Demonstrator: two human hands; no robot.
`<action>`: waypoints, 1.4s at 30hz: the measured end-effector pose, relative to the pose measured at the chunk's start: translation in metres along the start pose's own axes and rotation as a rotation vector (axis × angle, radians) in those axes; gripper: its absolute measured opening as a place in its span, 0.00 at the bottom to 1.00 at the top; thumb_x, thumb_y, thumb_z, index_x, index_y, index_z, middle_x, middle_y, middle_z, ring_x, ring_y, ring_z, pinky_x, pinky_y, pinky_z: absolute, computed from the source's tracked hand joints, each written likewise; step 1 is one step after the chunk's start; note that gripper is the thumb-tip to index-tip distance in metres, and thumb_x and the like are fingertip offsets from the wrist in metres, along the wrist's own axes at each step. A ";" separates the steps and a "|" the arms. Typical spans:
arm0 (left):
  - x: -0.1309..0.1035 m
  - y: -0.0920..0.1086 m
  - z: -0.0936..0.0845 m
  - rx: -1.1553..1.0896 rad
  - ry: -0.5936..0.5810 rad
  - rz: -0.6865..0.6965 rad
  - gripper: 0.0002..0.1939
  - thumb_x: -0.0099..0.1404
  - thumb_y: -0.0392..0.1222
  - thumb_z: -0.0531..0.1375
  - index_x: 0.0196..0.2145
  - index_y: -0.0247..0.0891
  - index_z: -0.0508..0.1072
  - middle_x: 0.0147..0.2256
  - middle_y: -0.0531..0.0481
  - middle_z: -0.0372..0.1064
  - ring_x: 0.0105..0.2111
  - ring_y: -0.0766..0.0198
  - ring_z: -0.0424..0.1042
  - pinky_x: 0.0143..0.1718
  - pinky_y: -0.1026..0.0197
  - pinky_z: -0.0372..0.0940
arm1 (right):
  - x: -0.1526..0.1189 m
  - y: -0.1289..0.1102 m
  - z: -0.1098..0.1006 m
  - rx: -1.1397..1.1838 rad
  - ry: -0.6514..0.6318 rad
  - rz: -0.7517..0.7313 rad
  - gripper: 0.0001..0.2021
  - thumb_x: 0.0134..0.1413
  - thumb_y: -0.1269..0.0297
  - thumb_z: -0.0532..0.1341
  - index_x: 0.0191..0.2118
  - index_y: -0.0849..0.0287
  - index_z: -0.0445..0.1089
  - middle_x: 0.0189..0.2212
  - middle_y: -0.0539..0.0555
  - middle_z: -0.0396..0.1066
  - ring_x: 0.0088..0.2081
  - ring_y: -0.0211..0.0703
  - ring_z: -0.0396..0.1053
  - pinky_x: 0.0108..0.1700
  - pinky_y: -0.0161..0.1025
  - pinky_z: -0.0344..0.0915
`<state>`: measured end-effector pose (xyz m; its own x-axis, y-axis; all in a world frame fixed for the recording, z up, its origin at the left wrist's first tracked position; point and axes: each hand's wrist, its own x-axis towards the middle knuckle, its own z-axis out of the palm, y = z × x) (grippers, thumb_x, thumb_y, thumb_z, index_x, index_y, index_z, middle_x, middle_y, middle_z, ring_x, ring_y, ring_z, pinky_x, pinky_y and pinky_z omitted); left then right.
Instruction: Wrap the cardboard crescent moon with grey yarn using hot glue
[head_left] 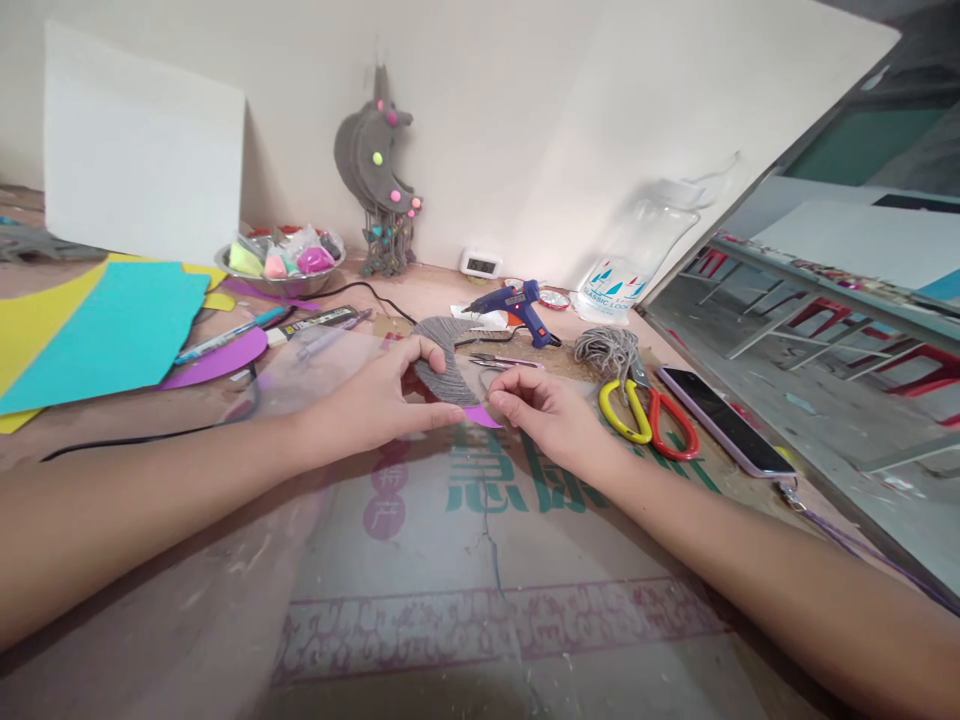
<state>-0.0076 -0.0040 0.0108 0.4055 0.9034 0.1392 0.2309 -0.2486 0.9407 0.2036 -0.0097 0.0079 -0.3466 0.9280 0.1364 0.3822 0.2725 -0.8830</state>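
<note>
My left hand [401,392] grips a crescent wrapped in grey yarn [444,362], thumb below and fingers over its left side. Bare purple card [482,416] shows at the crescent's lower tip. My right hand [536,405] pinches the grey yarn strand [487,385] between thumb and forefinger, just right of that tip. Just behind the hands lies a pair of tweezers [501,361]. A blue glue gun [525,308] rests beyond them. To the right sit a ball of grey yarn [606,350] and scissors with yellow and red handles [651,420].
A phone [724,420] lies at the right edge. Behind are a clear bottle [626,260], a small clock [481,264] and a metal bowl of coloured clay [281,278]. A grey moon ornament [379,165] hangs on the wall. Coloured sheets [112,325] and pens [229,335] lie left.
</note>
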 end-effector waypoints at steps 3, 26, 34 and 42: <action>-0.002 0.004 0.000 0.029 -0.005 -0.012 0.19 0.49 0.47 0.66 0.32 0.42 0.60 0.23 0.57 0.63 0.21 0.67 0.62 0.20 0.65 0.52 | 0.000 -0.001 0.000 0.008 0.008 0.002 0.09 0.53 0.59 0.58 0.30 0.60 0.64 0.22 0.46 0.60 0.23 0.32 0.55 0.26 0.33 0.54; -0.001 0.000 -0.007 0.149 0.120 0.068 0.15 0.67 0.51 0.46 0.36 0.41 0.66 0.30 0.53 0.64 0.31 0.66 0.65 0.28 0.66 0.60 | -0.005 0.002 -0.003 -0.257 0.205 -0.164 0.09 0.58 0.60 0.54 0.38 0.59 0.67 0.31 0.51 0.65 0.29 0.35 0.60 0.32 0.34 0.58; 0.003 -0.009 -0.006 0.023 0.139 0.107 0.21 0.65 0.46 0.51 0.56 0.45 0.56 0.29 0.54 0.61 0.30 0.66 0.67 0.31 0.64 0.63 | -0.005 -0.002 0.002 -0.257 0.108 -0.121 0.08 0.55 0.62 0.57 0.30 0.60 0.66 0.23 0.48 0.62 0.24 0.33 0.57 0.26 0.32 0.56; 0.005 0.001 -0.005 -0.082 0.051 0.049 0.20 0.59 0.49 0.58 0.48 0.39 0.65 0.37 0.48 0.70 0.33 0.62 0.71 0.34 0.62 0.65 | -0.012 -0.001 0.001 -0.487 0.189 -0.371 0.04 0.56 0.67 0.57 0.32 0.60 0.67 0.24 0.49 0.67 0.24 0.33 0.59 0.27 0.31 0.57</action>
<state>-0.0098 0.0025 0.0145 0.3690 0.9078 0.1994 0.1380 -0.2657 0.9541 0.2067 -0.0212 0.0063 -0.3909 0.7663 0.5099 0.6265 0.6273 -0.4626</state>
